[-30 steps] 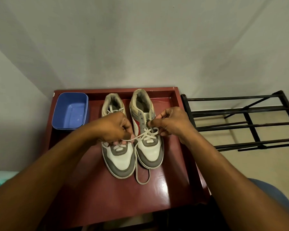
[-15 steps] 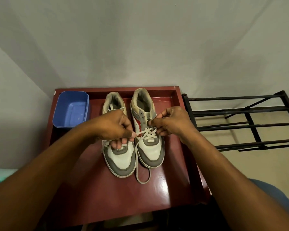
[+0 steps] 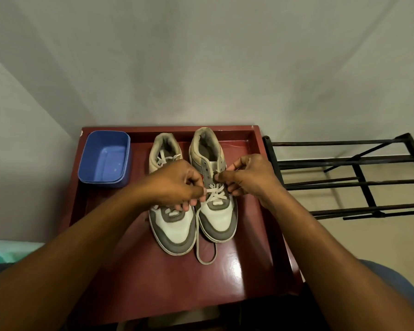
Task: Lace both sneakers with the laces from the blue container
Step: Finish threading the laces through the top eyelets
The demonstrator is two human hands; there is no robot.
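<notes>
- The white lace [image 3: 215, 191] criss-crosses the right sneaker [image 3: 217, 217], in the middle of the red counter [image 3: 227, 280].
- A loop of it lies on the counter.
- The left hand [image 3: 177, 185] pinches one lace end.
- The right hand [image 3: 247, 175] pinches the lace at the shoe's other side.
- The left sneaker [image 3: 175, 232] sits just beside it, with a lace in it.
- The blue container [image 3: 105, 158] is back left.

Room near us, tight at back
We see bare table [image 3: 167, 283] in front of the shoes [image 3: 175, 230], w/ lace [image 3: 204, 263] looped on it; tub [image 3: 104, 158] blocks far-left corner, rack [image 3: 362, 183] flanks rt edge.
</notes>
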